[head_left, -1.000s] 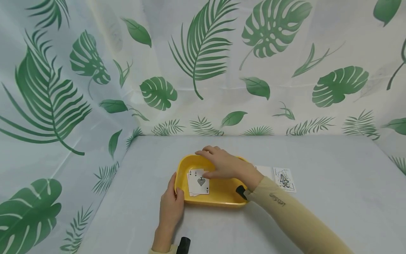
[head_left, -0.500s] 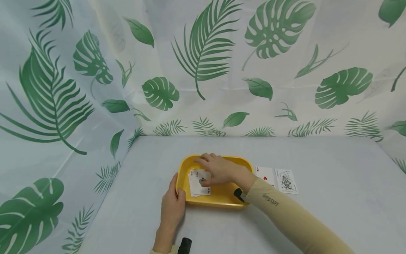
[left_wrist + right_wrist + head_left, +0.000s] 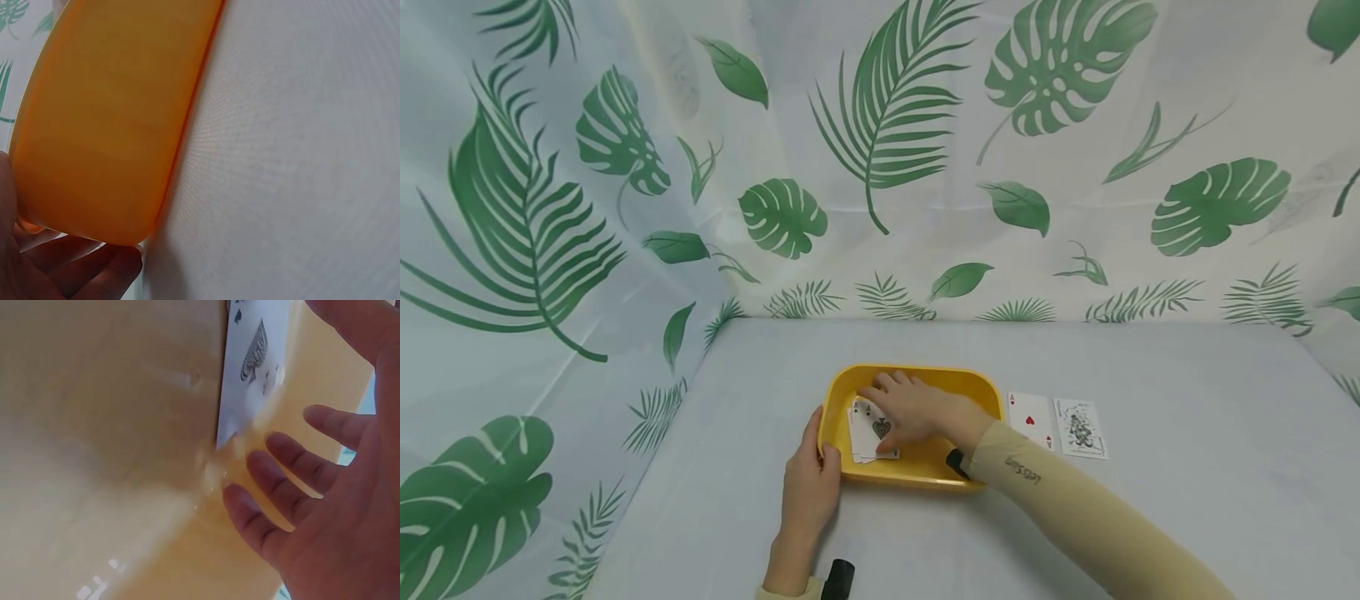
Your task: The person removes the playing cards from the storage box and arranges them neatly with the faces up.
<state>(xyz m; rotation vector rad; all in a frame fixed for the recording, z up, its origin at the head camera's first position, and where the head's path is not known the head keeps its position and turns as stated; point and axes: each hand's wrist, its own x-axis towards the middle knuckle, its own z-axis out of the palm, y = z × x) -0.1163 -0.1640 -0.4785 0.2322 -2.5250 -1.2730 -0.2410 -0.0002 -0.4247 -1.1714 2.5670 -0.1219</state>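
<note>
A yellow plastic tray stands on the table, and my left hand grips its left end, thumb at the rim and fingers against the outer wall. Overlapping playing cards lie face up at the left inside it, an ace of spades on top. Over the tray my right hand reaches in with spread fingers, partly covering the cards in the head view. The right wrist view shows its fingers apart with nothing between them; whether they touch a card I cannot tell.
On the table right of the tray lie an ace of hearts and a joker card, side by side and face up. Leaf-printed sheeting rises behind and at the left of the grey-white tabletop.
My right hand has come lower into the tray over the cards, its fingers spreading. Its arm has shifted, uncovering the ace of hearts. The left hand keeps its hold on the tray.
</note>
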